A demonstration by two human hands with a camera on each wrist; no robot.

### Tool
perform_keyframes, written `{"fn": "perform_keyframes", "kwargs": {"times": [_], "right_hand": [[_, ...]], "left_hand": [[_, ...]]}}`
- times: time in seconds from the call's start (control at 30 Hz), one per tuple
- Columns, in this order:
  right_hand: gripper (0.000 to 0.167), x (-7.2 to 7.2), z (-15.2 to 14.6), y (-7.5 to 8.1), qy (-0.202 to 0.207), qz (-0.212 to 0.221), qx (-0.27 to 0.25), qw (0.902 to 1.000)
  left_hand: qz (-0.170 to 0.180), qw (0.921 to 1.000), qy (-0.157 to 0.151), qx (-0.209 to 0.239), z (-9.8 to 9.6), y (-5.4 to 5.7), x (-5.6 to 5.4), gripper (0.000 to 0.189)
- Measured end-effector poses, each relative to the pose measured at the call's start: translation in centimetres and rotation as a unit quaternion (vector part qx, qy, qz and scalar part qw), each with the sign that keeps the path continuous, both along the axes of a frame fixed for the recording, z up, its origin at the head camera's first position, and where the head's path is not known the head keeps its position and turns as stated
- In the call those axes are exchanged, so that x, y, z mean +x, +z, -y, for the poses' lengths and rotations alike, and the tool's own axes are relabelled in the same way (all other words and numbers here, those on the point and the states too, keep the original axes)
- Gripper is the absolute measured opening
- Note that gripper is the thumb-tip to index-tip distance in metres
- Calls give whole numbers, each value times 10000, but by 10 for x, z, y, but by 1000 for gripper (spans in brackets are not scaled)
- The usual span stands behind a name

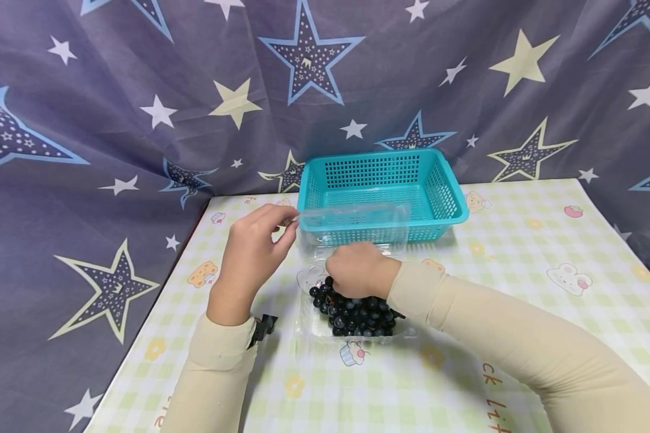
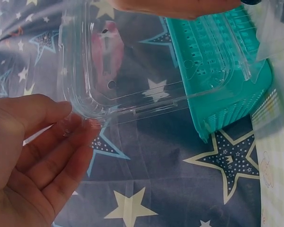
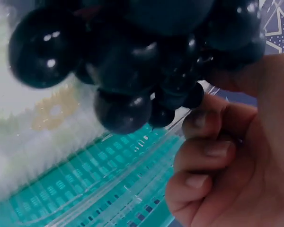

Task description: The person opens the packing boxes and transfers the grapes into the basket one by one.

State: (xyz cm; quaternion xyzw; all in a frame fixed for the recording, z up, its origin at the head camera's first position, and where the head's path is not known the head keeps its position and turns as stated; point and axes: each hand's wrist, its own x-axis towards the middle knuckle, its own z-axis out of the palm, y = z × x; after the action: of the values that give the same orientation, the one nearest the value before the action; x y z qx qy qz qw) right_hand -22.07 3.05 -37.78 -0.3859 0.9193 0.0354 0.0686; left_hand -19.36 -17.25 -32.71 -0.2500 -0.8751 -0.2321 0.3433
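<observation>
A bunch of dark grapes (image 1: 360,316) is over the base of a hinged clear plastic box, at the middle of the table. My right hand (image 1: 360,270) grips the bunch from above with curled fingers. In the right wrist view the grapes (image 3: 125,61) fill the top, and the thumb side of the hand (image 3: 246,161) meets them. My left hand (image 1: 254,255) pinches the corner of the box's raised clear lid (image 1: 352,225) between thumb and fingers. The left wrist view shows that hand (image 2: 42,151) at the lid's corner.
Right behind the lid stands a turquoise plastic basket (image 1: 455,198) with perforated walls. A checked, printed cloth (image 1: 520,337) covers the table. Beyond the table's back edge hangs a dark star-patterned curtain (image 1: 195,66).
</observation>
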Motion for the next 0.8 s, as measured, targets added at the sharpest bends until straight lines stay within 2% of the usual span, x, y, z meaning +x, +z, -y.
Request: {"fn": "perform_keyframes", "kwargs": {"times": [0.13,0.3,0.47,0.57,0.67,0.8], "right_hand": [[19,0,2,-1,-109,-171,152,9997],[25,2,4,-2,-531,-333,366,9974],[38,10,8,-3,-776,-916,1018,9875],[41,13,11,-3,-832,-1071,1252,9828],[38,12,12,-2,-916,-883,1189,9847],[31,6,9,1,-1081,-263,856,9901]], "left_hand": [[46,10000,12,1,0,0,0,10],[14,10000,17,-14,0,-1,1,11],[7,10000,-58,-28,-1,-1,0,11],[18,10000,-80,-25,-1,-1,-1,11],[11,10000,-79,-19,-1,-1,-1,11],[15,10000,-85,-29,-1,-1,-1,11]]}}
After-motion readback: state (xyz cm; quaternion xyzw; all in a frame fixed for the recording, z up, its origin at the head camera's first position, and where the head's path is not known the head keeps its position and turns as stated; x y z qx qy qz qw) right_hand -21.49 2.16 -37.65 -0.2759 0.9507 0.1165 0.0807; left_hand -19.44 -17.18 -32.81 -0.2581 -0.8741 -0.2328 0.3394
